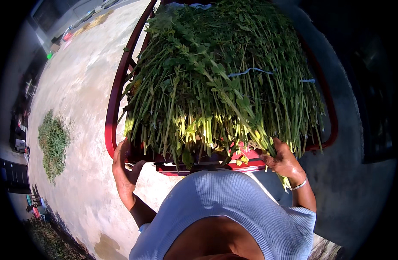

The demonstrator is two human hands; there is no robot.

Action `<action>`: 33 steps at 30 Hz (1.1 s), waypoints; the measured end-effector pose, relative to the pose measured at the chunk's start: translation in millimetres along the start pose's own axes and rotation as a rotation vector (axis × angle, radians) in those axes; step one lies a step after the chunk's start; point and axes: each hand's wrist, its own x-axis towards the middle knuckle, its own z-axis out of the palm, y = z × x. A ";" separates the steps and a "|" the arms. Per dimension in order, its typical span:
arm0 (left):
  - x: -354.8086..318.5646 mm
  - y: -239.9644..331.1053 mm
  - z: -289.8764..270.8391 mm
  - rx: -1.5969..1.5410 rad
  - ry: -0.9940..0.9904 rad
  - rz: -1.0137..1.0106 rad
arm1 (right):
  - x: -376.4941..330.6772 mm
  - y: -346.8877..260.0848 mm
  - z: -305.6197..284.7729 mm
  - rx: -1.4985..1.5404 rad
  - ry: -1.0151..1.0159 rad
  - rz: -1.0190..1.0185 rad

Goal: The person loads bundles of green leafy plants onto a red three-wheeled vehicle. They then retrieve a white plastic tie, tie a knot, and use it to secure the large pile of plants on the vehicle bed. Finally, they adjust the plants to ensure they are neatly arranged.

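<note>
A thick heap of cut green stalks [216, 78] fills a red-railed cart [114, 99] in front of me, pale cut ends toward my body. My right hand [287, 162] is closed around the lower end of a leafy stalk bunch [233, 102], which lies slantwise over the heap toward the far left; its pale cut ends poke out below my palm. At the near left corner of the cart, my left hand [126, 169] has its thumb spread from its fingers. Those fingertips are beside the red rail and the leftmost stalks; whether they touch is hard to see.
Blue ties [251, 70] cross the stalks at the right. A small pile of greenery [53, 145] lies on the concrete floor [86, 117] at the left. Various household items stand along the far left edge, and a shaded area borders the cart at the right.
</note>
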 end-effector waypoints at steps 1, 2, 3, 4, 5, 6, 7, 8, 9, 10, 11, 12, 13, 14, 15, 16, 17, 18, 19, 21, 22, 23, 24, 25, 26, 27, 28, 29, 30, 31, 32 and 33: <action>17.6 -10.4 19.5 -0.316 -0.100 -0.008 | -1.4 -5.5 -3.7 -0.088 0.013 -0.051; 34.2 -8.3 52.2 -0.618 -0.113 0.013 | -1.8 -10.6 -5.1 -0.193 0.000 -0.092; 50.2 -12.7 82.1 -0.843 -0.180 -0.104 | -3.0 -16.3 -6.5 -0.260 -0.015 -0.114; 70.1 -3.3 111.1 -1.048 -0.294 -0.246 | -4.5 -21.6 -5.4 -0.313 -0.027 -0.127; 92.0 2.5 136.9 -1.234 -0.361 -0.409 | -8.8 -27.5 -6.0 -0.301 -0.049 -0.108; 113.0 11.7 158.5 -1.404 -0.425 -0.583 | -12.8 -32.1 -6.1 -0.288 -0.072 -0.091; 136.5 28.8 175.2 -1.407 -0.379 -0.655 | -16.4 -34.6 -6.4 -0.267 -0.073 -0.097; 156.5 45.7 189.0 -1.399 -0.321 -0.729 | -22.5 -34.4 -5.3 -0.227 -0.066 -0.111; 171.8 60.6 203.7 -1.387 -0.266 -0.810 | -29.1 -35.1 -6.9 -0.209 -0.047 -0.119; 185.0 70.8 215.0 -1.444 -0.300 -0.702 | -37.6 -33.9 -7.7 -0.193 -0.022 -0.129; 199.2 78.4 220.0 -1.499 -0.316 -0.588 | -44.5 -34.2 -10.5 -0.251 0.001 -0.140; 209.1 89.6 225.7 -1.555 -0.331 -0.477 | -51.7 -34.6 -11.7 -0.309 0.023 -0.146; 218.1 105.0 231.6 -1.564 -0.342 -0.433 | -57.9 -35.8 -14.6 -0.372 0.046 -0.155; 222.7 123.3 233.2 -1.563 -0.352 -0.406 | -60.5 -41.4 -21.5 -0.389 0.067 -0.145; 228.1 142.0 235.0 -1.564 -0.364 -0.376 | -63.3 -38.1 -25.3 -0.399 0.091 -0.152; 235.6 161.0 234.8 -1.565 -0.419 -0.321 | -65.1 -32.7 -27.6 -0.375 0.129 -0.173; 244.0 179.6 235.5 -1.569 -0.472 -0.267 | -66.4 -25.7 -30.4 -0.348 0.174 -0.181; 254.6 199.1 242.0 -1.576 -0.534 -0.209 | -68.0 -17.6 -30.6 -0.306 0.224 -0.169; 266.9 216.8 250.3 -1.579 -0.587 -0.149 | -66.7 -18.5 -35.0 -0.265 0.279 -0.024; 290.6 248.4 259.9 -1.635 -0.679 -0.075 | -57.3 -19.8 -51.7 -0.137 0.301 0.157; 302.0 266.9 272.1 -1.600 -0.722 -0.035 | -51.4 -13.5 -59.2 -0.005 0.367 0.109; 313.3 282.0 281.6 -1.558 -0.753 0.011 | -44.3 -5.7 -64.6 0.130 0.425 0.049; 324.7 292.7 296.3 -1.493 -0.749 0.021 | -35.8 1.0 -72.0 0.076 0.433 0.018; 339.2 303.2 308.1 -1.429 -0.736 0.038 | -26.1 6.3 -80.1 0.019 0.437 -0.021; 361.0 305.8 325.9 -1.382 -0.828 0.102 | -13.8 21.8 -82.6 -0.008 0.502 -0.157; 365.3 307.5 344.6 -1.292 -0.786 0.142 | -0.8 29.1 -87.1 -0.004 0.520 -0.094; 367.8 309.8 365.7 -1.195 -0.757 0.089 | 10.7 34.7 -90.9 -0.001 0.545 -0.023; 367.1 308.8 382.9 -1.097 -0.725 0.040 | 21.4 40.8 -94.5 0.003 0.568 0.046; 352.9 306.1 398.6 -0.997 -0.691 0.012 | 30.3 50.1 -97.8 -0.012 0.570 0.070; 335.9 300.5 413.2 -0.896 -0.656 -0.012 | 38.5 60.0 -100.5 -0.027 0.570 0.094; 321.8 294.1 422.6 -0.794 -0.616 -0.031 | 43.1 70.0 -102.0 -0.043 0.569 0.112; 316.1 281.5 435.6 -0.774 -0.681 -0.069 | 46.1 85.3 -101.2 -0.052 0.558 0.141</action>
